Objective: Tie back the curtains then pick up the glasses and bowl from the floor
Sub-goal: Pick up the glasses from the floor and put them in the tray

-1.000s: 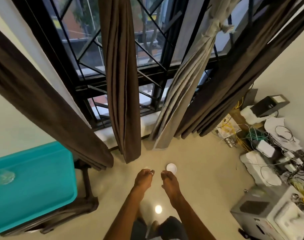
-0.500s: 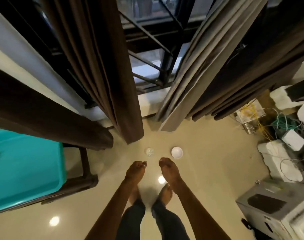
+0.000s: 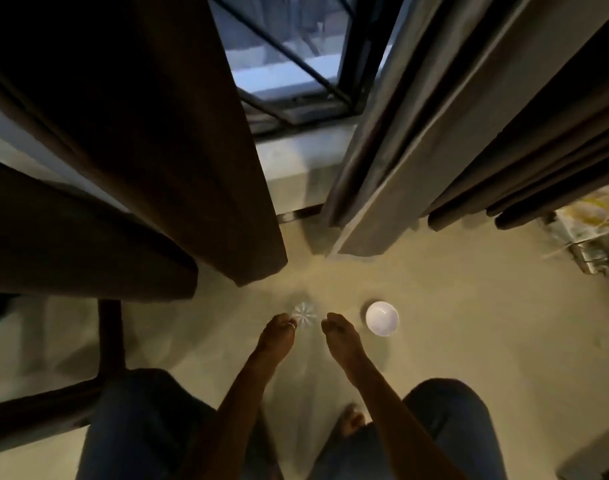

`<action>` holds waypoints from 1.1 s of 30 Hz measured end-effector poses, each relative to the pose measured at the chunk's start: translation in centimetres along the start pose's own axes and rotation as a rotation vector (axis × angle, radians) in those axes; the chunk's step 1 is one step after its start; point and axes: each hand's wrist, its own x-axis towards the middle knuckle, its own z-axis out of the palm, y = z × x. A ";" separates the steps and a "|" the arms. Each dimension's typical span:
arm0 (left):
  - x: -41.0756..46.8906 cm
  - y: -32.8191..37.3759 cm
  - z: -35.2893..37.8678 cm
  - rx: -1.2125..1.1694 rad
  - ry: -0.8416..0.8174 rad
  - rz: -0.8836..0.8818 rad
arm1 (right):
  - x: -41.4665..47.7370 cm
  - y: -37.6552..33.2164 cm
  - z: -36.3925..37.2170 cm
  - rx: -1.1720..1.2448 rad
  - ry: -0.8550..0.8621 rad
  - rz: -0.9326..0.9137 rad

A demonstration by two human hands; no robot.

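A clear cut glass point(image 3: 304, 314) stands on the beige floor between my two hands. My left hand point(image 3: 277, 336) reaches down with its fingertips at the glass's left rim; whether it touches is unclear. My right hand point(image 3: 341, 336) hangs just right of the glass, fingers curled loosely, holding nothing. A small white bowl point(image 3: 382, 318) sits on the floor a little right of my right hand. A dark brown curtain point(image 3: 178, 140) hangs at the left and a grey curtain point(image 3: 410, 143) at the right, both ending just above the floor.
A darker curtain point(image 3: 538, 140) hangs at far right over a pile of yellow cables and boxes point(image 3: 587, 230). A dark wooden stand leg point(image 3: 110, 341) rises at left. The window sill point(image 3: 296, 157) and black grille lie ahead. My knees in blue jeans point(image 3: 445, 420) frame the bottom.
I have bent down much closer to the floor. Both hands have dropped toward the glass, which now lies between them; the teal tray has left the view.
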 end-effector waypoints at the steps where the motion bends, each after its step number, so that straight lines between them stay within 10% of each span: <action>1: 2.3 -0.5 0.9 0.023 0.010 0.002 | 2.2 0.9 0.5 0.001 0.013 -0.005; 17: 20.3 -8.4 8.8 -0.166 -0.065 -0.014 | 21.2 11.1 8.2 0.000 -0.056 -0.003; 33: -2.6 1.1 3.4 -0.202 0.162 0.061 | -3.7 -1.8 -0.8 0.199 0.071 -0.081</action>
